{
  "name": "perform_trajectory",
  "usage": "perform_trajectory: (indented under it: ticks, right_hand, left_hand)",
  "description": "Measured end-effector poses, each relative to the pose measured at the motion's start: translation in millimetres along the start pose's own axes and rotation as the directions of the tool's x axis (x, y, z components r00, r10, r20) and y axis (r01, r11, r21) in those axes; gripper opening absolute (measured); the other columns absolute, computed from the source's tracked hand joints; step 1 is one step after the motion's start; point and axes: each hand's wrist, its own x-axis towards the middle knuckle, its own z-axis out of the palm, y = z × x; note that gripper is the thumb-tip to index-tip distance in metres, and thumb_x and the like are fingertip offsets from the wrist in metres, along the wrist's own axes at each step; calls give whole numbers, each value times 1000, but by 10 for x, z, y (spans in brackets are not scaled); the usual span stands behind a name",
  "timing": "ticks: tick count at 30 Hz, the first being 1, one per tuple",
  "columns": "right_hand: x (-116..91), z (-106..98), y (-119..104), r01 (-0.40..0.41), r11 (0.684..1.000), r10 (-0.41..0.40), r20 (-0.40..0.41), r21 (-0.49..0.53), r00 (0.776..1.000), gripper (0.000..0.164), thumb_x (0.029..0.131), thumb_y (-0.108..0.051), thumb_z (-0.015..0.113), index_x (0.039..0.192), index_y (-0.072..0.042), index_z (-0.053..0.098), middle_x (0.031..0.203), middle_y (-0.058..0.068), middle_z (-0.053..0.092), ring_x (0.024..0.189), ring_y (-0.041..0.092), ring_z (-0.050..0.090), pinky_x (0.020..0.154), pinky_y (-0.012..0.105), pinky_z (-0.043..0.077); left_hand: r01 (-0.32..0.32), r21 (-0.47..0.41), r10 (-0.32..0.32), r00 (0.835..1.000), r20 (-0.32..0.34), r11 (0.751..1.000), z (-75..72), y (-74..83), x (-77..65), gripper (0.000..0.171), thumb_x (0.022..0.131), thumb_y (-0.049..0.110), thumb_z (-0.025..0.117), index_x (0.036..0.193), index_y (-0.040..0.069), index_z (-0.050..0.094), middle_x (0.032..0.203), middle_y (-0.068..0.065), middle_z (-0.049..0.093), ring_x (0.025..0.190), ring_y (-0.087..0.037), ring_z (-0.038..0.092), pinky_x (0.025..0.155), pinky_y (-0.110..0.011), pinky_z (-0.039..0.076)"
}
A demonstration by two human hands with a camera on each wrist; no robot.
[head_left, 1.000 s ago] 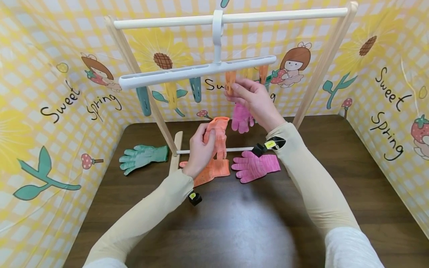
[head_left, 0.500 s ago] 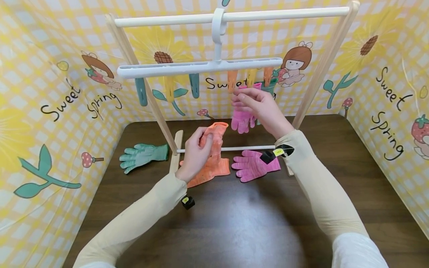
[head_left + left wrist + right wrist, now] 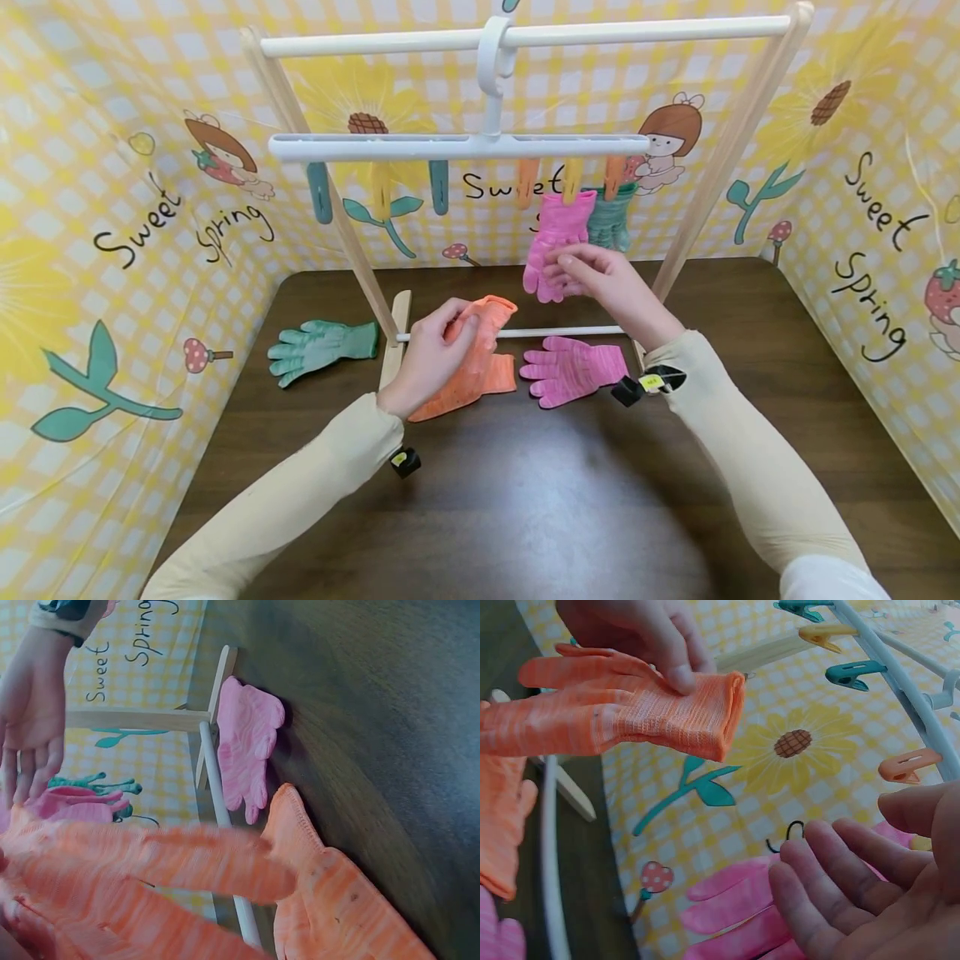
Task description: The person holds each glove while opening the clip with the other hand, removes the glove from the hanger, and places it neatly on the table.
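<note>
My left hand (image 3: 429, 354) pinches an orange knit glove (image 3: 664, 712) near its cuff, thumb on one face; the glove's fingers hang over a second orange glove (image 3: 501, 375) on the table. My right hand (image 3: 603, 279) has its fingers extended and slightly bent, holding nothing. It overlaps a hanging pink glove (image 3: 567, 218) in the head view. A yellow clothespin (image 3: 572, 179) bites that glove's cuff. Beside it an orange clothespin (image 3: 614, 175) holds a green glove (image 3: 611, 221). Another orange clothespin (image 3: 527, 183), left of the pink glove, holds nothing.
A white hanger (image 3: 375, 148) hangs from the rod (image 3: 637, 33) of a wooden rack. Two blue-green clothespins and a yellow clothespin (image 3: 381, 192) line its left half. A green glove (image 3: 324, 352) and a pink glove (image 3: 573, 371) lie on the table (image 3: 525, 500).
My right hand has let go of the orange clothespin and moved down and right. My left hand has lowered the orange glove slightly. The hanger has swung level.
</note>
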Motion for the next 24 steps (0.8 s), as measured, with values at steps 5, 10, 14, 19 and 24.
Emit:
perform_trajectory:
  ticks: [5, 10, 14, 19, 24]
  right_hand:
    - [-162, -20, 128, -28, 998, 30, 41, -50, 999, 41, 111, -22, 50, 138, 8, 57, 128, 27, 64, 111, 24, 69, 96, 35, 57]
    - [-290, -57, 222, -33, 992, 39, 52, -120, 998, 39, 112, -19, 48, 137, 9, 58, 126, 23, 67, 108, 17, 70, 95, 37, 58]
    - [-366, -103, 290, -43, 988, 50, 42, -146, 998, 39, 112, -18, 48, 137, 11, 57, 129, 31, 64, 113, 25, 69, 93, 34, 58]
    - [-433, -151, 354, -68, 986, 73, 22, -149, 997, 39, 112, -19, 49, 137, 10, 58, 128, 30, 65, 116, 31, 68, 92, 36, 59]
    - [-483, -178, 392, -76, 984, 80, 16, -159, 997, 39, 111, -20, 50, 135, 10, 59, 124, 25, 67, 114, 29, 69, 93, 40, 59]
  left_hand:
    - [10, 18, -11, 997, 77, 1000, -28, -5, -37, 15, 107, 24, 59, 113, 14, 69, 79, -3, 53, 70, -21, 50, 64, -31, 41]
    - [10, 80, -23, 987, 162, 997, -44, -18, -67, 13, 107, 23, 59, 110, 16, 70, 71, 0, 46, 64, -18, 45, 60, -32, 37]
    - [12, 112, -38, 971, 237, 994, -34, -47, -84, 13, 107, 22, 58, 107, 15, 69, 69, 3, 42, 61, -15, 39, 61, -31, 35]
    - [0, 153, -54, 935, 349, 988, 10, -98, -110, 16, 108, 21, 57, 98, 14, 67, 71, 4, 46, 63, -13, 41, 64, -30, 38]
    - [11, 190, -102, 872, 478, 982, 81, -148, -141, 17, 108, 18, 56, 95, 12, 65, 70, 5, 46, 62, -10, 42, 65, -28, 39]
